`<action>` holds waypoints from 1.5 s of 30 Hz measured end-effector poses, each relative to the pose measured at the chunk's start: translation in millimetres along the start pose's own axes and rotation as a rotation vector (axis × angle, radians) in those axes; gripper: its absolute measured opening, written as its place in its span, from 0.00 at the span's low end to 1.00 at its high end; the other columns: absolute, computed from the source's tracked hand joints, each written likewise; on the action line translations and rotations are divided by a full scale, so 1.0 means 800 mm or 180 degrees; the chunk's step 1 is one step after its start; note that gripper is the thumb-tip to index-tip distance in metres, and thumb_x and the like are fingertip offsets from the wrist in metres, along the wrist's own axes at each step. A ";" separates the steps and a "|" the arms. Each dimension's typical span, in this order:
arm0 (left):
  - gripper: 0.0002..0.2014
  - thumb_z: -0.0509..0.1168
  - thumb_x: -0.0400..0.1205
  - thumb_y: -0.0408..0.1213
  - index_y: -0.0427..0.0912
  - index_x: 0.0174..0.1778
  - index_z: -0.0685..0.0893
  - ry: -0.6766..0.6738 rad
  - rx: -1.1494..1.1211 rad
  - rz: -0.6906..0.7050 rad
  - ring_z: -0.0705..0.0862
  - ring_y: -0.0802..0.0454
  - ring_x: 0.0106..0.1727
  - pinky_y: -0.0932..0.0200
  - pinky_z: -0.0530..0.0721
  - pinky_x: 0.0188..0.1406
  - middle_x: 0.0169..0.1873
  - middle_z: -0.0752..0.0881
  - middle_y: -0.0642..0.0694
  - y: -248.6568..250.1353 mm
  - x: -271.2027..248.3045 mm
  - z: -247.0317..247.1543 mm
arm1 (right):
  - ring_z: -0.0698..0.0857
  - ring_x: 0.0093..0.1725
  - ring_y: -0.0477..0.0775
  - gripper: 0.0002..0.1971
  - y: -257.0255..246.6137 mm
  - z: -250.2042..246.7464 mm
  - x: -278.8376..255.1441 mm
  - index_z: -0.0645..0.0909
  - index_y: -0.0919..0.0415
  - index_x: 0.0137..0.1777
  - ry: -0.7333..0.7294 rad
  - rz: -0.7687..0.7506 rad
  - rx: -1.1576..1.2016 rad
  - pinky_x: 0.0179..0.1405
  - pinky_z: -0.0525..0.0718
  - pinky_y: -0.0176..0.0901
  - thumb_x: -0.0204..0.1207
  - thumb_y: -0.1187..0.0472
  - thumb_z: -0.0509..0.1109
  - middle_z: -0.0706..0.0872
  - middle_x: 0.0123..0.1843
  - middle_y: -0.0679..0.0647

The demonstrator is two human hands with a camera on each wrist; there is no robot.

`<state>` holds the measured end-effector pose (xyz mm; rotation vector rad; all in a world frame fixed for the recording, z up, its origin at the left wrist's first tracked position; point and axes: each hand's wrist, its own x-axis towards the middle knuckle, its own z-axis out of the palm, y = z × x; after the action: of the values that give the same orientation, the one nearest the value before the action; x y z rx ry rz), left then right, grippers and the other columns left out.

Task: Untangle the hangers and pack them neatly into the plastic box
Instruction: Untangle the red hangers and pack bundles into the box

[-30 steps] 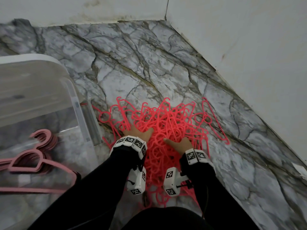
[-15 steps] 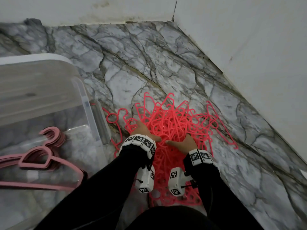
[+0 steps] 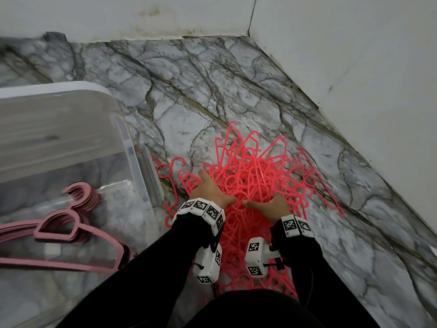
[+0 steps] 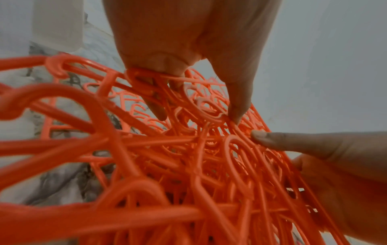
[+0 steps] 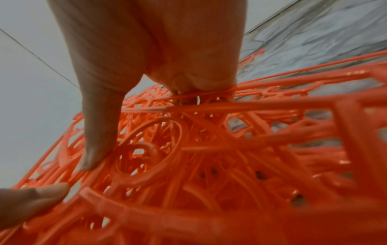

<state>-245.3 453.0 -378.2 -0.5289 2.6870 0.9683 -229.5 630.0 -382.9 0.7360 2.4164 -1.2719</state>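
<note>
Head view, hands: my left hand [image 3: 210,189] and right hand [image 3: 272,205] are both sunk into the tangle of hangers [image 3: 255,176] on the marble floor [image 3: 189,74], thumbs nearly meeting at the near side of the heap.
Head view, change: a second ago the heap lay flatter and wider; now it stands bunched and lifted between my hands, its hooks fanning up toward the wall corner. I judge this is me gathering it to find a loose hanger.
Head view, box: the plastic box [image 3: 132,147] sits at the floor's left side, just beside the heap, with pink hangers [image 3: 71,223] already stacked inside.
Left wrist view, grip: my left fingers [image 4: 157,106] are curled down through the loops, holding several strands; my right thumb [image 4: 272,140] presses in from the right.
Right wrist view, grip: my right fingers [image 5: 188,97] hook round thin bars and my thumb [image 5: 94,149] presses on a ring.
Progress: no bright hanger is free yet.
</note>
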 end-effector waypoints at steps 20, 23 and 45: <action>0.52 0.79 0.63 0.58 0.43 0.73 0.53 0.0295 -0.0702 0.1000 0.87 0.39 0.46 0.45 0.85 0.51 0.44 0.88 0.43 0.074 -0.035 -0.114 | 0.84 0.54 0.52 0.36 -0.097 -0.064 -0.053 0.75 0.55 0.56 0.0834 -0.1114 0.0295 0.57 0.77 0.41 0.50 0.45 0.86 0.85 0.47 0.45; 0.50 0.78 0.64 0.58 0.44 0.71 0.54 0.0425 -0.0844 0.1114 0.87 0.39 0.45 0.47 0.84 0.48 0.44 0.88 0.41 0.083 -0.044 -0.133 | 0.82 0.58 0.51 0.40 -0.118 -0.078 -0.067 0.74 0.56 0.64 0.0962 -0.1370 0.0221 0.63 0.75 0.42 0.53 0.46 0.85 0.85 0.55 0.49; 0.44 0.76 0.62 0.53 0.50 0.68 0.59 0.1849 -0.1793 0.2111 0.89 0.54 0.39 0.48 0.89 0.46 0.38 0.88 0.51 0.103 -0.151 -0.435 | 0.85 0.57 0.52 0.43 -0.387 -0.133 -0.292 0.77 0.56 0.63 0.0666 -0.2928 0.0295 0.61 0.83 0.52 0.49 0.37 0.83 0.86 0.56 0.52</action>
<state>-203.1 315.9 -28.7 0.0421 3.1493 2.0598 -219.5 503.2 -1.3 -0.3262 3.0067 -1.6634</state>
